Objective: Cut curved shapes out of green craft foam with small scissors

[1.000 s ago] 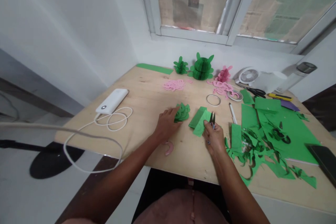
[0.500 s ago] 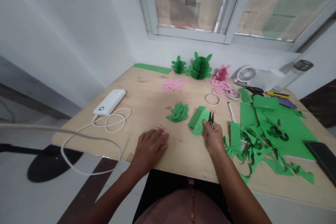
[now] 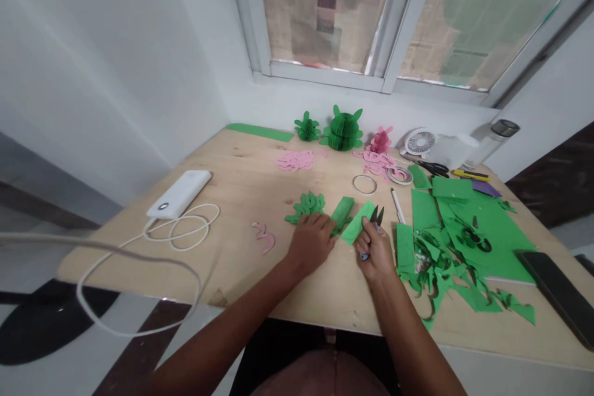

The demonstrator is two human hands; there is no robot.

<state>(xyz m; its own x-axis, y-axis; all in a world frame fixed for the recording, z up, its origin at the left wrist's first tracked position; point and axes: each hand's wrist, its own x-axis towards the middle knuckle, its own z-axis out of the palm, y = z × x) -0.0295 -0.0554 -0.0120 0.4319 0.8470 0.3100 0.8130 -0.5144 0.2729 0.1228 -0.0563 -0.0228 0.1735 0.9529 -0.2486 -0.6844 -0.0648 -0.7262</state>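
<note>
My right hand (image 3: 375,249) is closed around small scissors (image 3: 378,215), whose dark blades point away from me. Between its thumb and fingers is also a light green paper strip (image 3: 356,226) with a faint drawn outline. My left hand (image 3: 312,242) rests on the table, fingers spread downward, at the near edge of a pile of green paper cutouts (image 3: 307,204). Its fingertips reach a folded green paper strip (image 3: 342,213); the hand covers part of the pile. Two curved pink paper cutouts (image 3: 264,239) lie to its left.
Pink cutouts (image 3: 296,161) and paper figures (image 3: 343,130) stand farther back. Green scraps (image 3: 436,260), a white pen (image 3: 398,205) and a phone (image 3: 557,291) are on the right. A white power bank (image 3: 180,194) with a looped cable (image 3: 192,249) lies left.
My left hand has left the pink cutouts and moved right to the green pile. The strip in my right hand has come apart from the folded strip. The view has shifted slightly.
</note>
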